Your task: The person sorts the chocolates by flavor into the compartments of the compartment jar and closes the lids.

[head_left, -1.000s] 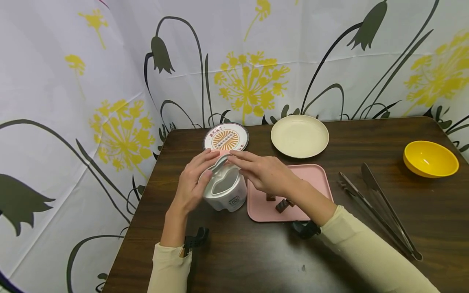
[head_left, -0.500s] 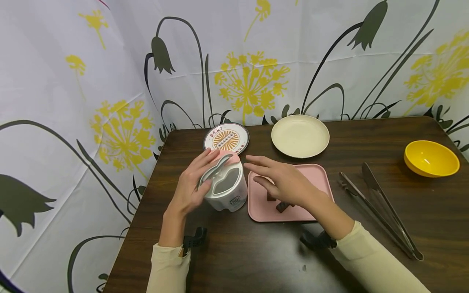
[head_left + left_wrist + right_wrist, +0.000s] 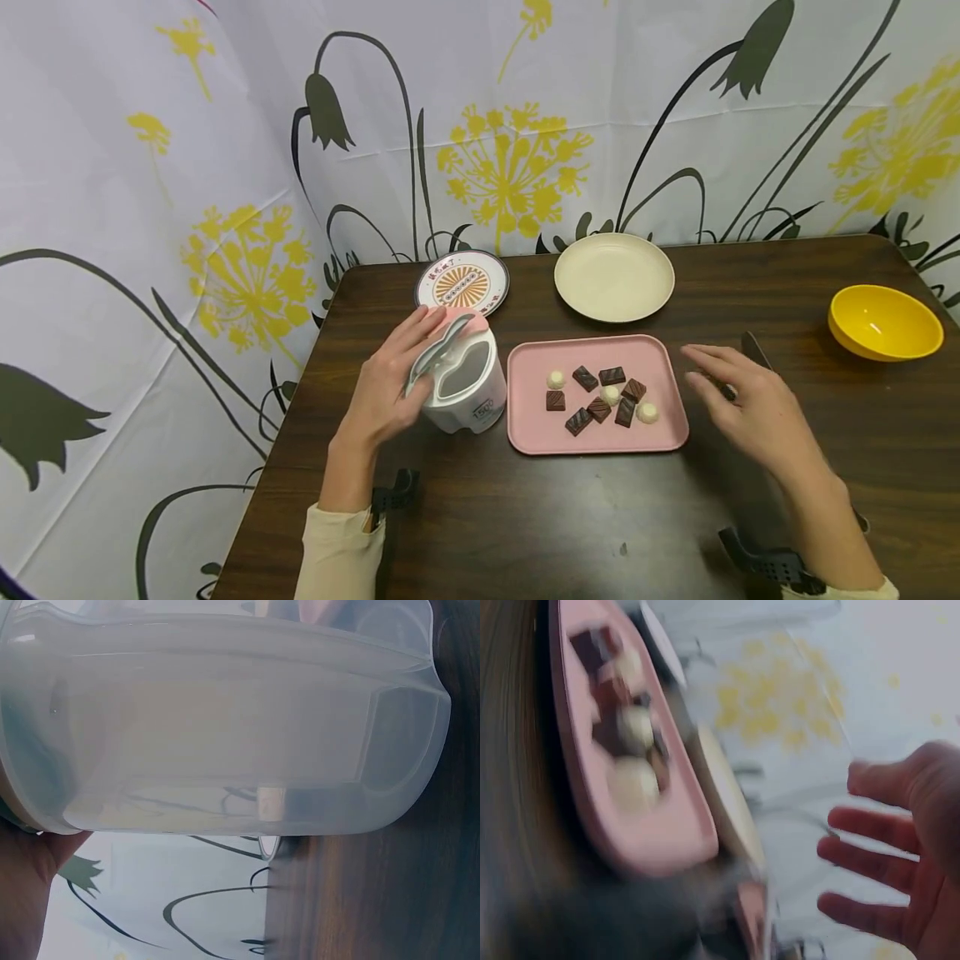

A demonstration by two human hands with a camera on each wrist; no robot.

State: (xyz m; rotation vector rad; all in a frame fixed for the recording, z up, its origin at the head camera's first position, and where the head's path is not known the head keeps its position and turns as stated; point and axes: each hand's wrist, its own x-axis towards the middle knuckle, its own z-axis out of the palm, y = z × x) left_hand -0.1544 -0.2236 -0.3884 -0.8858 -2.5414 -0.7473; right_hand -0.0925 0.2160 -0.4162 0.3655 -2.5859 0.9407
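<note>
A translucent storage container [image 3: 474, 408] with "1500" on its front stands left of the tray, its grey-edged flip lid [image 3: 442, 346] raised and its pink top part [image 3: 471, 320] behind. My left hand [image 3: 381, 385] holds the lid, thumb in front and fingers behind. The container's clear wall [image 3: 225, 735] fills much of the left wrist view. My right hand [image 3: 761, 412], fingers apart, is over the metal tongs [image 3: 754, 350], hiding most of them; contact cannot be told. Between the hands lies a pink tray [image 3: 528, 429] with several dark chocolates [image 3: 578, 422] and white balls [image 3: 647, 412].
A patterned plate [image 3: 462, 283] stands behind the container. A cream plate [image 3: 615, 277] lies behind the tray, and a yellow bowl [image 3: 885, 323] sits at the far right. A flowered cloth [image 3: 517, 125] hangs behind the wooden table [image 3: 547, 533].
My right hand has moved away from the container, across the tray to the right, over the tongs, uncovering the chocolates. My left hand stays at the lid.
</note>
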